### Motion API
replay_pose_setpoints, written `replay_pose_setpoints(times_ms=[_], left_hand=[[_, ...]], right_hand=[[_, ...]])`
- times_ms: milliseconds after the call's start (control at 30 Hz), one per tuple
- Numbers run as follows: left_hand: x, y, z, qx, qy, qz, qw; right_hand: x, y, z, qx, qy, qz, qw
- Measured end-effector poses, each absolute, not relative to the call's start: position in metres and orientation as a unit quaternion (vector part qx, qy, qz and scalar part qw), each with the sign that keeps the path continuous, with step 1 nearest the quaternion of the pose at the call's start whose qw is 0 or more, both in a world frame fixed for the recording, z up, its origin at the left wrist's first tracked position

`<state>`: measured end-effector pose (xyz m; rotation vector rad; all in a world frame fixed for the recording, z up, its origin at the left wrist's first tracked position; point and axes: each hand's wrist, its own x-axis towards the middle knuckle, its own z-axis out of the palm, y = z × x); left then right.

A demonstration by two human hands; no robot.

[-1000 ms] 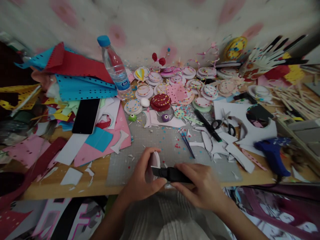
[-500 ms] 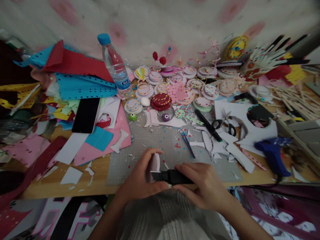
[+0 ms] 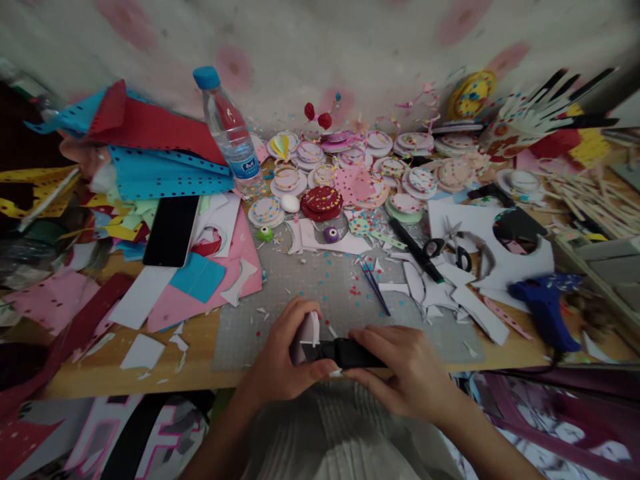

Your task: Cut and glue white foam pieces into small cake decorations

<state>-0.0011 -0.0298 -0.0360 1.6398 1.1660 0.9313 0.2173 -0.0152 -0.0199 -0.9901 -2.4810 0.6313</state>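
Observation:
Near the front edge of the cutting mat, my left hand point(image 3: 285, 353) is closed around a pale foam disc point(image 3: 311, 330), held on its edge with part of it hidden by the fingers. My right hand point(image 3: 405, 370) grips a black utility knife point(image 3: 357, 353), its blade pointing left against the lower part of the disc. My left thumb lies just under the blade end of the knife. The grey cutting mat point(image 3: 300, 287) beneath is strewn with small white offcuts and red and blue bits.
Dark tweezers point(image 3: 376, 287), a black pen point(image 3: 417, 250), scissors point(image 3: 453, 247) and a blue glue gun point(image 3: 545, 310) lie to the right. Decorated foam discs point(image 3: 323, 202) crowd the back. A water bottle point(image 3: 233, 133), phone point(image 3: 173, 231) and coloured sheets point(image 3: 170, 170) occupy the left.
The foam disc has turned slightly in my left hand, so its rim now faces me more. The knife and my right hand are nearly where they were.

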Motion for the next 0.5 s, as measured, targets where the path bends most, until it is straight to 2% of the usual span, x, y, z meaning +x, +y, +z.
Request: replay_pose_setpoints(times_ms=[500], left_hand=[[0.0076, -0.0319, -0.0448, 0.665, 0.467, 0.449, 0.373]], right_hand=[[0.2115, -0.0187, -0.0221, -0.371, -0.876, 0.182, 0.251]])
